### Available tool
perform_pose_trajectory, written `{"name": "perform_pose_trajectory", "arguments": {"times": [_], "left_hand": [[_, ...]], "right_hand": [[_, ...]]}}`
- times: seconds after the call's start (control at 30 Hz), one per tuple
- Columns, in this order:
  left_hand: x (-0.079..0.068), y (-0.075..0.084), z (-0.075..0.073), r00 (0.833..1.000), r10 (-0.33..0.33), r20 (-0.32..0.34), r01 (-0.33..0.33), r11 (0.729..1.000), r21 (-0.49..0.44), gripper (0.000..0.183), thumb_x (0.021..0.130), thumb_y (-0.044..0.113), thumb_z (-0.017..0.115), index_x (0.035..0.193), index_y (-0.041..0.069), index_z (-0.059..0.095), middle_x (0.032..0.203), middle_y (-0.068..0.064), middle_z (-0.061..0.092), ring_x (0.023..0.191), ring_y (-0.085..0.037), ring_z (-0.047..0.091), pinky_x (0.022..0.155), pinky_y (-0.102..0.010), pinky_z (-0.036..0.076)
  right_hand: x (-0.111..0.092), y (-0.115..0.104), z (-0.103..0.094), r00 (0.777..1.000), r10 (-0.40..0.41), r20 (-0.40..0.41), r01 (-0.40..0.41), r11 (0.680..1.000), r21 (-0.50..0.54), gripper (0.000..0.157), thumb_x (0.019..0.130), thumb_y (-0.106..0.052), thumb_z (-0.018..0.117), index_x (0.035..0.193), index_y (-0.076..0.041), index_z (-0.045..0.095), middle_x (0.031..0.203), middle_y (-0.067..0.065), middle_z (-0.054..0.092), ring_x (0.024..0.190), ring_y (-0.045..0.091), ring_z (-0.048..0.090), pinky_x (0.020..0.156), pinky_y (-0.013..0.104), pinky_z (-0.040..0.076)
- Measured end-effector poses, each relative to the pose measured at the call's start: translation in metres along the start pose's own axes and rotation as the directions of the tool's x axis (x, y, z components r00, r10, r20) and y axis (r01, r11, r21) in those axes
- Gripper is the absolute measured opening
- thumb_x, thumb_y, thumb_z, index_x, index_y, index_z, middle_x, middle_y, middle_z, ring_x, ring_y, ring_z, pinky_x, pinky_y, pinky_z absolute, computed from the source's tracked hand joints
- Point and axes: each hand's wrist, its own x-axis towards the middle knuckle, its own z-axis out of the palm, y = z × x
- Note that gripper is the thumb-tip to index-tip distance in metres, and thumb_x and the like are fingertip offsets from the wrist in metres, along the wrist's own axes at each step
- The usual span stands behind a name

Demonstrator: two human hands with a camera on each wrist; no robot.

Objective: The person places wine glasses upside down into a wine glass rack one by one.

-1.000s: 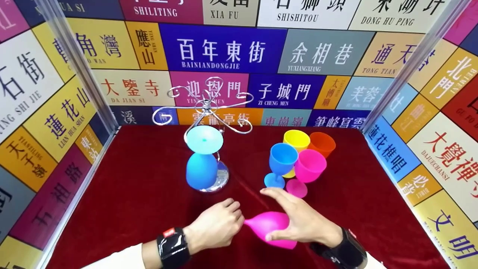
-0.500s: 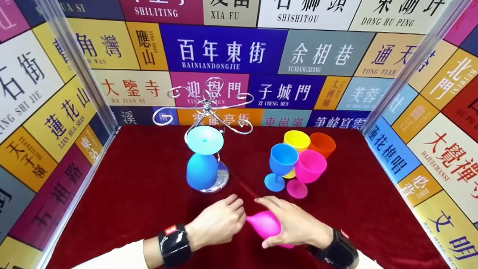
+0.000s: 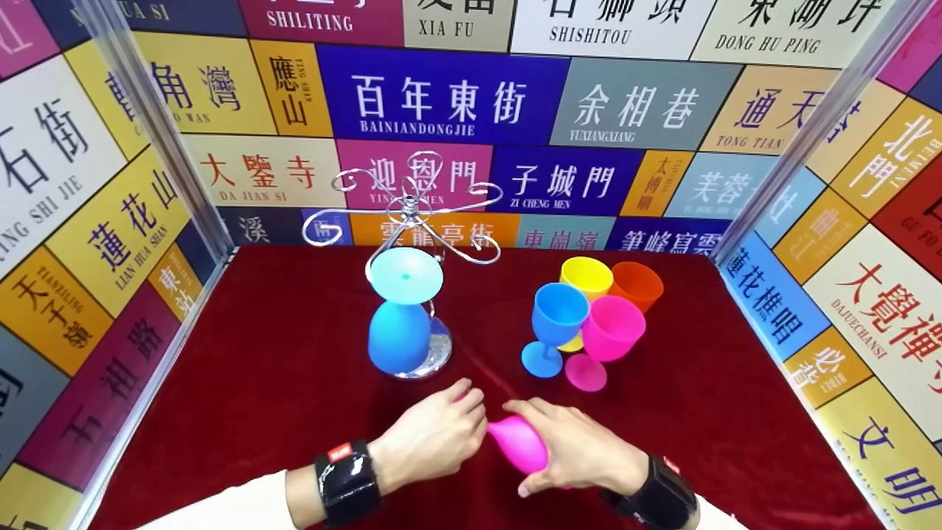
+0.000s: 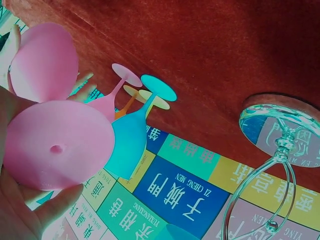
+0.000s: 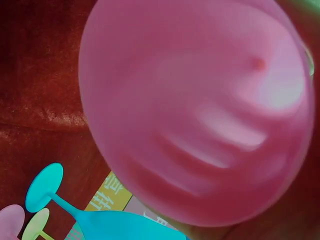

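Both hands hold one pink goblet (image 3: 519, 442), lying on its side low over the red cloth. My left hand (image 3: 430, 434) grips its foot end; in the left wrist view the round foot (image 4: 57, 145) sits among the fingers, with the thumb below it. The fingers of my right hand (image 3: 585, 449) wrap round the bowl. Looking from the right wrist, the mouth of the pink goblet (image 5: 190, 115) faces the camera, with finger shadows showing through its wall. Most of the stem is hidden behind the left hand in the head view.
Ahead stands a silver wire rack (image 3: 407, 212) with curled arms; a blue goblet (image 3: 399, 338) is upside down at its front. Upright at the right are a blue goblet (image 3: 559, 313), a second pink goblet (image 3: 612, 331), a yellow one (image 3: 586, 274) and an orange one (image 3: 640, 283). Lettered walls (image 3: 449, 96) surround the cloth.
My right hand has moved left along the goblet and covers more of its bowl. The left hand has shifted only slightly. The rack and standing goblets stay in place.
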Motion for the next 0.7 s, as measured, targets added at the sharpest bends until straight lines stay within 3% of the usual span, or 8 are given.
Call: {"name": "perform_pose_trajectory", "arguments": {"times": [0.2,0.7], "left_hand": [[0.0008,-0.0012,-0.0005,1.000,-0.007,-0.010,0.007,1.000,-0.002,0.032,0.082,0.041,0.067,0.105,0.019,0.074,0.099,0.005,0.073,0.103,-0.019,0.061,0.106,-0.036,0.046],[0.0004,-0.0039,-0.0048,0.997,-0.039,-0.074,0.039,0.999,-0.005,0.042,0.086,0.040,0.061,0.121,0.017,0.066,0.118,-0.001,0.069,0.118,-0.022,0.059,0.112,-0.044,0.039]], "right_hand": [[0.0013,0.0006,0.0010,0.997,-0.054,-0.062,0.055,0.998,0.009,0.079,0.062,-0.045,0.088,0.127,-0.014,0.056,0.106,-0.003,0.061,0.088,0.012,0.060,0.075,0.030,0.055],[0.0034,-0.0012,0.0032,0.978,-0.119,-0.171,0.124,0.992,0.022,0.076,0.059,-0.042,0.088,0.123,-0.015,0.057,0.102,-0.005,0.061,0.085,0.008,0.059,0.072,0.024,0.055]]}}
